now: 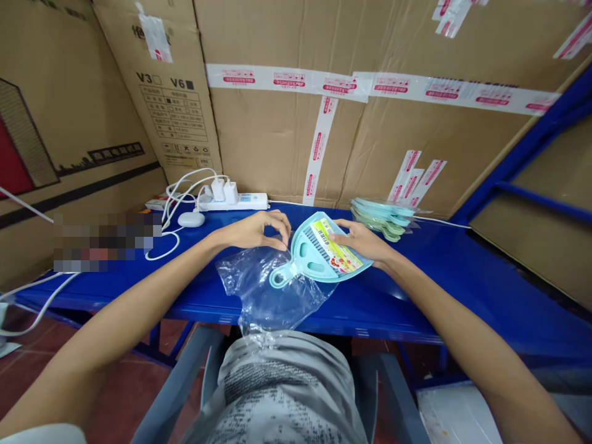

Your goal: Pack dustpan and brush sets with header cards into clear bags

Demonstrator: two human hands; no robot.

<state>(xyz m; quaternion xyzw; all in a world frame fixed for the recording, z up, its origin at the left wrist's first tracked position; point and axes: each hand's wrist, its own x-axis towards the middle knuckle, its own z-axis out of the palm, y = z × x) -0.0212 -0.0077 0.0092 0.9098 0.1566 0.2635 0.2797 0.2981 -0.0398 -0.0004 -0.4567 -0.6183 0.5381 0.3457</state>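
Light blue dustpan (pixel 319 262) lying flat near the front edge of the blue surface (pixel 462 277), handle toward the wearer, a yellow-and-white printed label (pixel 335 246) across its top. Right hand (pixel 363 240) resting on the far right edge of the dustpan, fingers curled over the rim and label, gripping it. Left hand (pixel 256 231) just left of the dustpan, fingertips pinched on the upper edge of a clear plastic bag (pixel 268 290). Bag crumpled, spreading from under the dustpan's handle toward the wearer and hanging over the front edge of the surface. Stack of similar pale blue and green dustpans (pixel 382 219) behind and to the right of the dustpan, close to the cardboard boxes (pixel 370 123) walling the back. White power strip (pixel 234 198) with two chargers plugged in, behind and to the left of the dustpan, its white cables (pixel 171 203) looping further left beside a small white oval device (pixel 191 219). Grey patterned bundle (pixel 282 388) below the dustpan, off the surface, close to the wearer.
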